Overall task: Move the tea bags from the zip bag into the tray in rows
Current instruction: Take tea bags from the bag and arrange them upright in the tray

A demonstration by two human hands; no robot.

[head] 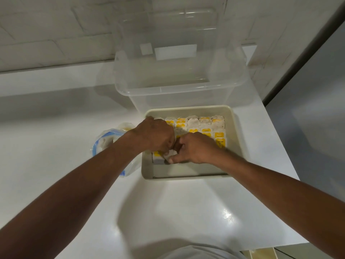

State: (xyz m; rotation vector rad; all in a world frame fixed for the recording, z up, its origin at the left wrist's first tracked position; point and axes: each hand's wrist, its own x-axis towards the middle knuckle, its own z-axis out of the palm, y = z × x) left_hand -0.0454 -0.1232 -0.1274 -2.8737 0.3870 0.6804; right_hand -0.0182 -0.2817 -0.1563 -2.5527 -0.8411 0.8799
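Tea bags [205, 126] lie in rows filling the upper part of the tray [186, 177], centre frame. Both hands, left [155, 136] and right [194, 148], curl their fingers to pinch a tea bag [157, 153] at its left side. The zip bag [104, 141] lies just left on the tabletop [168, 212], with a clear bin [179, 85] above.

A beige square tray [235, 128] sits flat. White, yellow-tagged tea bags [204, 128] lie in overlapping rows across its 12 o'clock half, with more near its 8 o'clock corner. A clear, blue-sealed zip bag [104, 143] lies crumpled just beside the tray's 9 o'clock side.
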